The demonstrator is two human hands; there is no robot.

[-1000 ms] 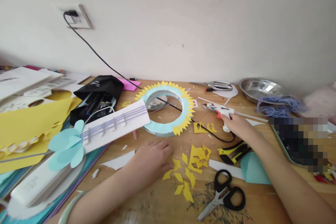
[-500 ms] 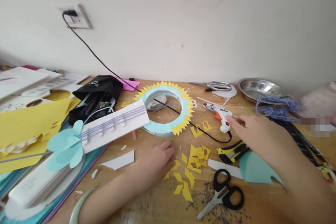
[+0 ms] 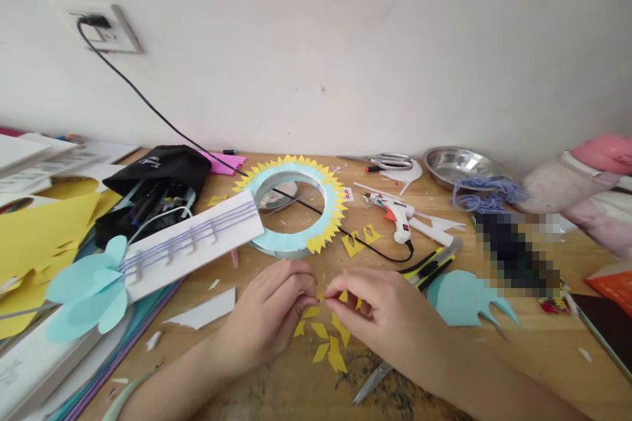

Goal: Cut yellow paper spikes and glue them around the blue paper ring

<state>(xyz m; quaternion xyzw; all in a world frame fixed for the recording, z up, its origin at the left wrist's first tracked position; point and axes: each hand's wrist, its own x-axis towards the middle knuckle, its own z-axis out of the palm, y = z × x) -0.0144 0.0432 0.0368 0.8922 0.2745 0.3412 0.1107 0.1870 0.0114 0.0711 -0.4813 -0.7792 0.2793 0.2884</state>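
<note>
My left hand (image 3: 276, 306) and my right hand (image 3: 380, 309) meet over the near middle of the table, fingertips pinched. A tiny bit of yellow paper (image 3: 320, 297) shows between them. Below lie loose yellow paper diamonds (image 3: 337, 355), partly hidden by my fingers. Beyond my hands is a light-blue ring (image 3: 284, 243) edged with yellow paper points, its lower right edge included. A white hot glue gun (image 3: 402, 214) lies right of the ring. Scissors (image 3: 374, 381) rest under my right forearm, only the blades showing.
A yellow utility knife (image 3: 432, 266) and a cut blue paper (image 3: 454, 299) lie at right. A steel bowl (image 3: 459, 164) with purple yarn (image 3: 486, 194) stands behind. Left are a black pen pouch (image 3: 172, 171) and a white strung board (image 3: 197, 237). The black cord (image 3: 148, 102) runs to the wall socket.
My right hand has moved from beside the glue gun, leftward and nearer, to meet my left hand. My left hand has lifted from the yellow scraps. The view has shifted right.
</note>
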